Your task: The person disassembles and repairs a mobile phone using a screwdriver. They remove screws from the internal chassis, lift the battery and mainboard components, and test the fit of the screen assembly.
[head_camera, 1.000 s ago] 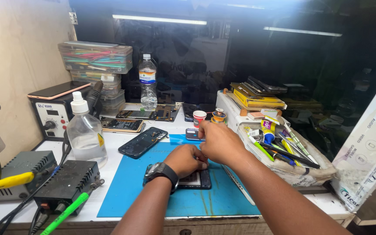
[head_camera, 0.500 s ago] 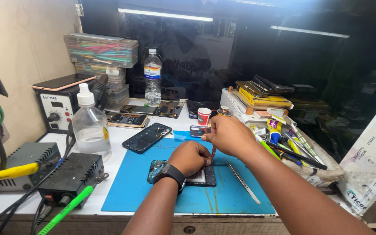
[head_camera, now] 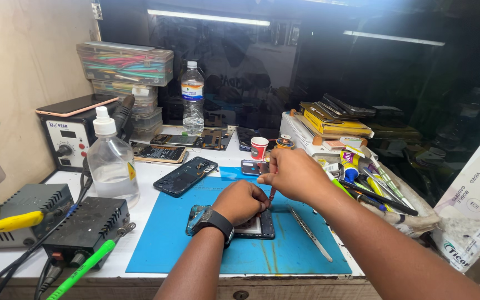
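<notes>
At bench centre lies one blue mat (head_camera: 284, 255), and on it, under the person's hands, one opened phone (head_camera: 254, 226) with its inner parts showing.

At nine o'clock from that phone stand two bench boxes, one black (head_camera: 87, 228) and one grey (head_camera: 26, 214). At ten o'clock is one hot-air station (head_camera: 68, 139) with one pinkish phone lying on top. There are two bottles: a clear squeeze bottle (head_camera: 111, 161) at ten o'clock and a water bottle (head_camera: 193, 100) at eleven.

The left hand (head_camera: 240, 201), with one black wristwatch (head_camera: 213, 220) on it, is curled shut and pressed down on the opened phone, pinning it. The right hand (head_camera: 293, 175), at one o'clock from the phone, pinches one thin rod-like tool (head_camera: 272, 193) between thumb and fingers.

A second ago this hand lay low over the phone, close against the left. Half a second ago it had lifted a little. Now the tool stands nearly upright with its tip at the phone's upper edge, just beside the left knuckles. I judge the work has gone from steadying the phone to probing one spot on it.

One dark phone (head_camera: 185, 176) rests at ten o'clock, half on the mat. One red-and-white cup (head_camera: 259, 148) sits at twelve. One pair of tweezers (head_camera: 311, 234) lies at three o'clock, untouched.
</notes>
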